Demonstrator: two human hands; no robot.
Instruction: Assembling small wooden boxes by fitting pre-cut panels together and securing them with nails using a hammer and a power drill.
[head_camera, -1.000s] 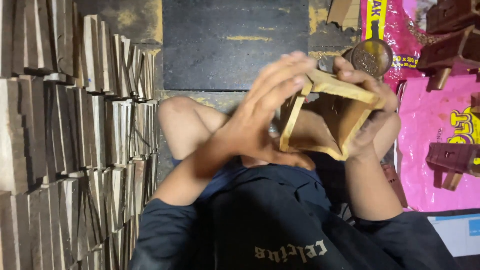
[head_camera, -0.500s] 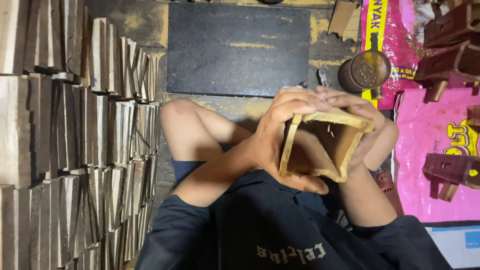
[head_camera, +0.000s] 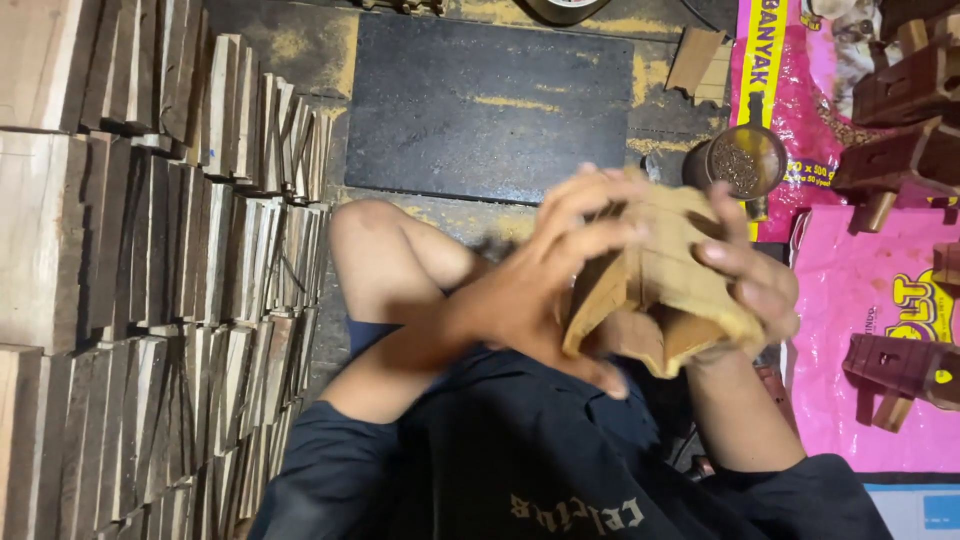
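- A small open wooden box (head_camera: 665, 285), blurred, is held above the lap between both hands.
- The left hand (head_camera: 545, 290) is clamped on its near-left side; the right hand (head_camera: 750, 275) is wrapped over the right.
- Its long axis seems tilted down-right.

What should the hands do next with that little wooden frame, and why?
Probably hold the wooden frame still for a moment. It looks blurred, gripped by the left hand on one side and the right hand on the other, so its joints are hard to see. Steadying it would let the person check the pieces sit straight.
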